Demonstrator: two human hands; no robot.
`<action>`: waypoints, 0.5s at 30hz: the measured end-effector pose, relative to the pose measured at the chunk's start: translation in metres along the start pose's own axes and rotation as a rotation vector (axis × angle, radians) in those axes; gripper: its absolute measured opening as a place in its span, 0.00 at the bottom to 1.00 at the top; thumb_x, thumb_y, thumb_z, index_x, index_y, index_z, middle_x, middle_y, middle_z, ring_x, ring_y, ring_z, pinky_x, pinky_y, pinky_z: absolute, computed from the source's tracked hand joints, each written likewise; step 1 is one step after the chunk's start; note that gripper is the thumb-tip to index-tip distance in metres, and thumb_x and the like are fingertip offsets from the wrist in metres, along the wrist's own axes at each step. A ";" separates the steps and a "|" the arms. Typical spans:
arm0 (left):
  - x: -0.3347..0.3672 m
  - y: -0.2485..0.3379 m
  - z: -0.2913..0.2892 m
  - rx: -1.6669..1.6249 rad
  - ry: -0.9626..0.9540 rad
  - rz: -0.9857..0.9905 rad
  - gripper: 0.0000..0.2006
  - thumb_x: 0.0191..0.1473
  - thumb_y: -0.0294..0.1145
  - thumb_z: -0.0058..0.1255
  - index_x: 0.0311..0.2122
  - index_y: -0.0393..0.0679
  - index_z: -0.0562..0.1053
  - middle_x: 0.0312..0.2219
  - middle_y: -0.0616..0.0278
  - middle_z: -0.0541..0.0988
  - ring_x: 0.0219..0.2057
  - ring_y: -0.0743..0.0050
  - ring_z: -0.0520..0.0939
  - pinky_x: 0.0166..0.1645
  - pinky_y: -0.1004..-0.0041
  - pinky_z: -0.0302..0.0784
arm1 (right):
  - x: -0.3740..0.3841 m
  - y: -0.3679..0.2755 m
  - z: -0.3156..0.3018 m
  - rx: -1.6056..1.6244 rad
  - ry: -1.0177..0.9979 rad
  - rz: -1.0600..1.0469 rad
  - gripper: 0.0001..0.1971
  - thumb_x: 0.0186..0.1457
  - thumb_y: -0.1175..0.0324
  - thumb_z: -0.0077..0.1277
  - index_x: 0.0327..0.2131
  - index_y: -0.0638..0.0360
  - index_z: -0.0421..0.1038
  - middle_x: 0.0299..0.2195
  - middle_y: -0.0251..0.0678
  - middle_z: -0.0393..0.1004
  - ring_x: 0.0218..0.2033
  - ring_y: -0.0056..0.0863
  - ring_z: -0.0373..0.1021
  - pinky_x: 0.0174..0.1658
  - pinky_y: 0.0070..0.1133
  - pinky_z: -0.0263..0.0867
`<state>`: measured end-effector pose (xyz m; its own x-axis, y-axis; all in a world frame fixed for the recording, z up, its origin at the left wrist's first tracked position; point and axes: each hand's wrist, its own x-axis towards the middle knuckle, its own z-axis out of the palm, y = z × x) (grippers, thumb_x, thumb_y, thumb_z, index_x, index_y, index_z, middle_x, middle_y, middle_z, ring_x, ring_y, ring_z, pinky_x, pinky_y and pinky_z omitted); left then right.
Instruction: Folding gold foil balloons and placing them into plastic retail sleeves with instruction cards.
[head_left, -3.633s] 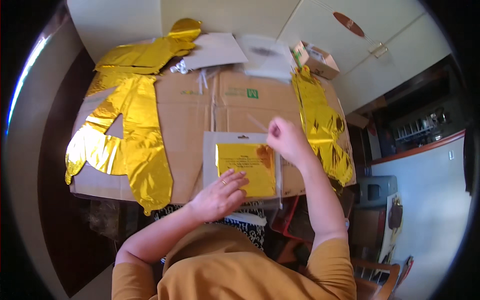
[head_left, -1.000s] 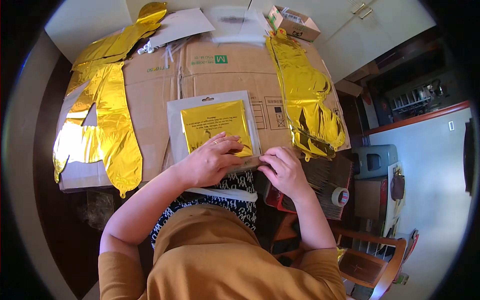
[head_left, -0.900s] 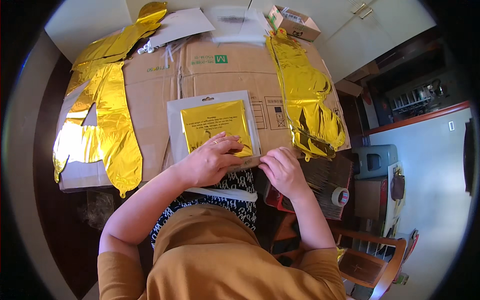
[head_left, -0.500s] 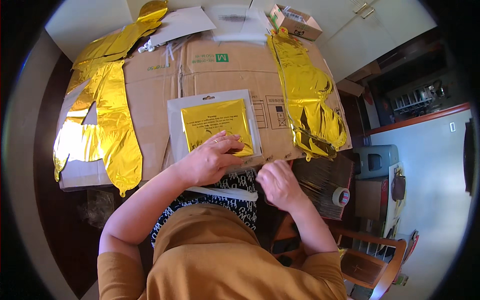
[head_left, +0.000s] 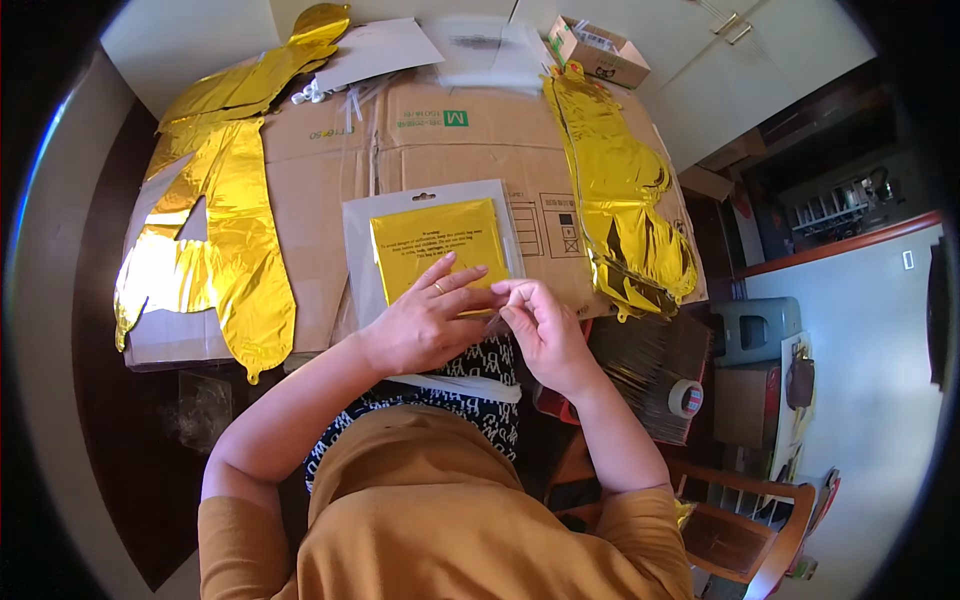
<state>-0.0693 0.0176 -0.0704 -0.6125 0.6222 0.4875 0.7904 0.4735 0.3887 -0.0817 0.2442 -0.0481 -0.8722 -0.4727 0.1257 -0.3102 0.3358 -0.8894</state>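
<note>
In front of me lies a flat clear plastic bag [head_left: 358, 265] with a hanging hole at its top. Inside it is a folded gold foil balloon [head_left: 435, 240], with small dark print showing over it. My left hand [head_left: 428, 312] rests on the bag's lower part, fingers stretched out and apart, a ring on one of them. At the bag's lower right corner, my right hand [head_left: 545, 335] is closed in a pinch, its fingertips meeting those of the left. Whatever sits in that pinch is too small to make out; a clear glint shows beneath it.
Flattened cardboard [head_left: 310, 200] covers the table. Gold foil balloons lie at the left [head_left: 240, 240] and right [head_left: 625, 190]. White sheets [head_left: 385, 50] and a small open box [head_left: 600, 52] stand at the back. A tape roll [head_left: 685, 398] sits at lower right, near a wooden chair [head_left: 735, 520].
My right hand has moved up and left, from beside the table edge to the bag's lower right corner, meeting my left hand. My left hand still lies on the bag.
</note>
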 end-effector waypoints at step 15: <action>-0.334 0.049 -0.074 0.087 -0.215 -1.174 0.05 0.49 0.22 0.54 0.31 0.40 0.80 0.28 0.50 0.81 0.34 0.48 0.83 0.39 0.56 0.78 | 0.007 -0.013 0.004 -0.228 -0.036 -0.061 0.09 0.59 0.74 0.54 0.36 0.62 0.63 0.40 0.52 0.77 0.41 0.51 0.75 0.43 0.37 0.71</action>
<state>0.1731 -0.2132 -0.1566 -0.9527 -0.1309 -0.2742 -0.2476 0.8575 0.4510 -0.0818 0.2333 -0.0371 -0.8363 -0.5253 0.1571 -0.4431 0.4786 -0.7580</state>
